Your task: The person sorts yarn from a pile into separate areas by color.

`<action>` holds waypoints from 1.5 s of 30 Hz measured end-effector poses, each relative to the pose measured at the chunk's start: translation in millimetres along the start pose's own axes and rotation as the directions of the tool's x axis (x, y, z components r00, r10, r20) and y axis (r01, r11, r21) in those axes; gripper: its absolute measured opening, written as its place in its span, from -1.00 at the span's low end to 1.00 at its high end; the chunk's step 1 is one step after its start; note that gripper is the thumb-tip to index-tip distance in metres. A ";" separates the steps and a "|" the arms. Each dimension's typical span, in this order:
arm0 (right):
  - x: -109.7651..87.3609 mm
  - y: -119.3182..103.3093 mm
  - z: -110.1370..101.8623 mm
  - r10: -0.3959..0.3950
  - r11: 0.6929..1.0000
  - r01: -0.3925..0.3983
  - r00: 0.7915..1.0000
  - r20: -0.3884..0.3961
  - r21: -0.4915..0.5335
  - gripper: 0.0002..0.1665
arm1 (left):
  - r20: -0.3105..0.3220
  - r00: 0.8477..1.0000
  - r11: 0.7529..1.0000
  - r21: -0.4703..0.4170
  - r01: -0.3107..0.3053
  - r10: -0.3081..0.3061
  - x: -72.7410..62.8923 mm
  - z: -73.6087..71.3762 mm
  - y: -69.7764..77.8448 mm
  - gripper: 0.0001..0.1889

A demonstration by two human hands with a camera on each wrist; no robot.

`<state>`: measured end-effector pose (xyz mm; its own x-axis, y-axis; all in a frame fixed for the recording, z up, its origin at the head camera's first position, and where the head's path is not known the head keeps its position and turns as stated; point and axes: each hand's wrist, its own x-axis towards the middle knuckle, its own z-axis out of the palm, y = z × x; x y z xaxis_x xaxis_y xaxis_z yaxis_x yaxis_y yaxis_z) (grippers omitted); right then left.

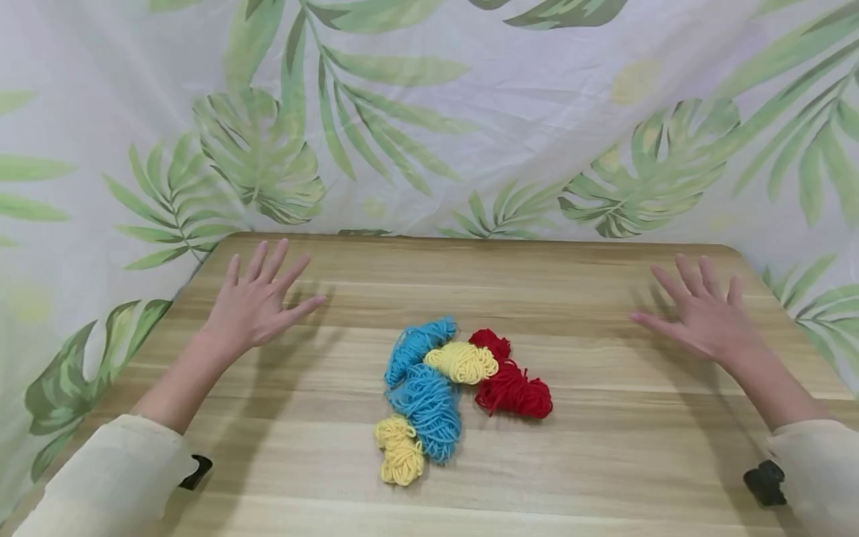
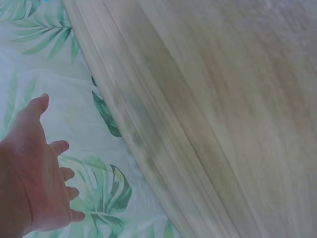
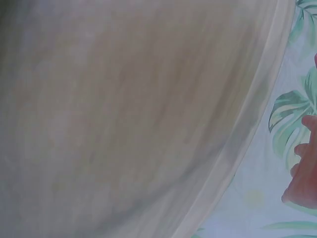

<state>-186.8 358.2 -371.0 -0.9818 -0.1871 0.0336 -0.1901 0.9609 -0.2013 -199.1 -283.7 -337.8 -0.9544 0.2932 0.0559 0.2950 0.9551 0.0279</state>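
Both hands are held spread above the table, with nothing in them. My left hand [image 1: 258, 306] is over the left part, fingers straight and apart; the left wrist view shows the same hand [image 2: 42, 173] against the patterned cloth. On the right side, my right hand [image 1: 705, 317] has its fingers fanned out, and the right wrist view catches only part of it [image 3: 304, 168]. Between them lies a cluster of yarn bundles: an upper blue one [image 1: 416, 347], a larger blue one [image 1: 429, 410], a yellow one [image 1: 461, 362], a lower yellow one [image 1: 400, 451], a small red one [image 1: 491, 343] and a larger red one [image 1: 515, 391].
The wood-grain table [image 1: 322, 462] has rounded far corners. Behind it and along its sides hangs a white cloth [image 1: 510, 142] printed with green leaves. Dark pieces [image 1: 765, 483] show by the sleeve cuffs.
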 end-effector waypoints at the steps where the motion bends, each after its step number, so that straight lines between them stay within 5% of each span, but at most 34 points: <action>1: 0.2 -1.4 0.1 -0.007 1.000 0.007 1.000 0.002 0.002 0.10 | 0.002 1.000 1.000 -0.002 -0.001 0.001 -0.3 0.0 0.9 -0.07; 38: -2.8 -63.9 0.8 -0.210 0.977 0.211 0.976 -0.061 0.011 0.06 | 0.049 0.995 0.994 -0.066 -0.088 0.092 1.5 -1.3 45.5 -0.14; 45: -3.6 -75.9 1.2 -0.255 0.967 0.255 0.962 -0.097 -0.010 0.01 | 0.008 0.991 0.990 -0.057 -0.130 0.131 3.7 3.7 50.9 -0.13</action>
<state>-168.9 285.7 -357.0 -0.8968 -0.4049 0.1785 -0.4340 0.8835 -0.1765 -187.7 -233.9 -339.9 -0.9080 0.4159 0.0510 0.4187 0.9048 0.0771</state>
